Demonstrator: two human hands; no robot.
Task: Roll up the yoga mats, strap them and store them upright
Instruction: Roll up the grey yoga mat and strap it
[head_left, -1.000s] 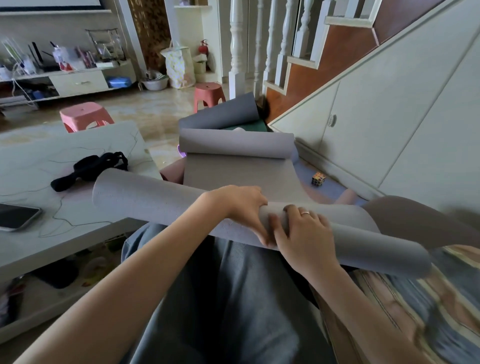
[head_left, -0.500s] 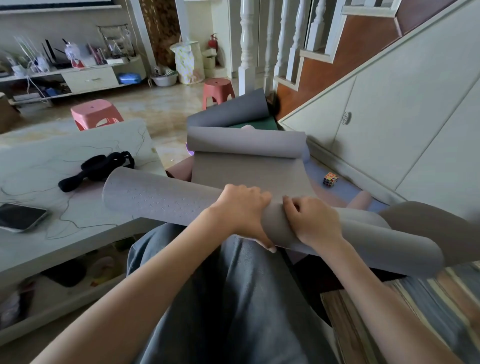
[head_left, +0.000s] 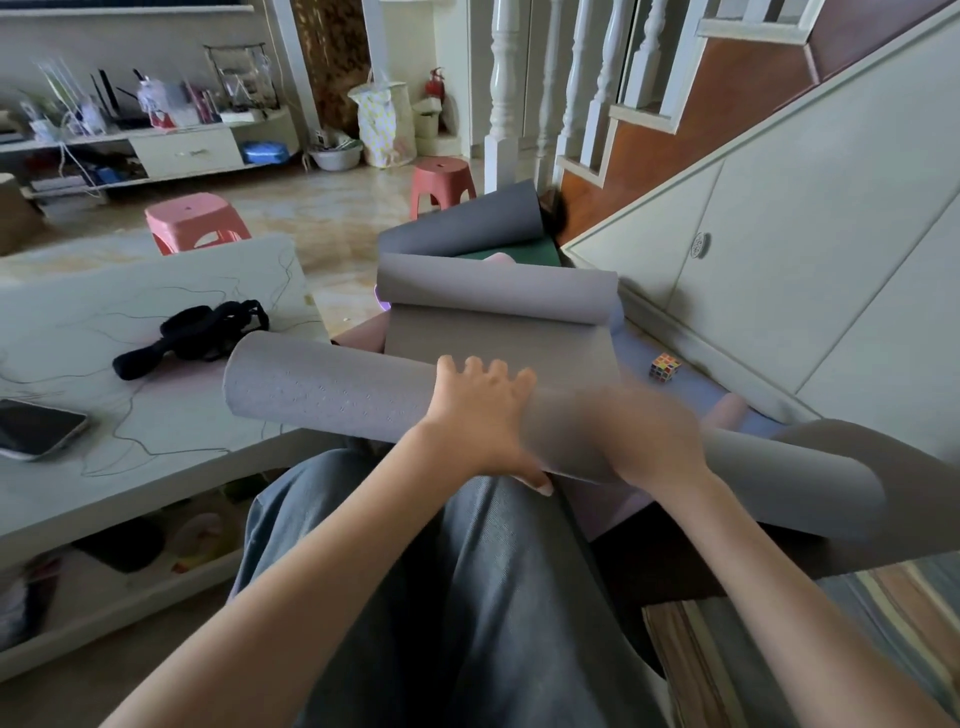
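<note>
Across the lap, left hand (head_left: 480, 415) is clasping the grey mat roll (head_left: 332, 389); right hand (head_left: 644, 436) is blurring, grip indeterminable; roll's left end is overhanging the table edge (head_left: 156, 499).

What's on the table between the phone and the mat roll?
Head view: only the black strap, toward the far side; otherwise bare table between phone and mat roll.

tabletop (head_left: 156, 291): pale, marbled with thin dark veins; at the left of the view
on tabletop: black strap (head_left: 192, 332) bunched near the far edge; phone (head_left: 36, 428) lying flat at the left edge; left end of grey roll (head_left: 322, 389) over the near right corner
floor (head_left: 311, 213): glossy beige tiles
on floor: two pink stools (head_left: 195, 221); unrolled mats (head_left: 498, 332); cube (head_left: 665, 367) on a mat by the cabinet wall
</note>
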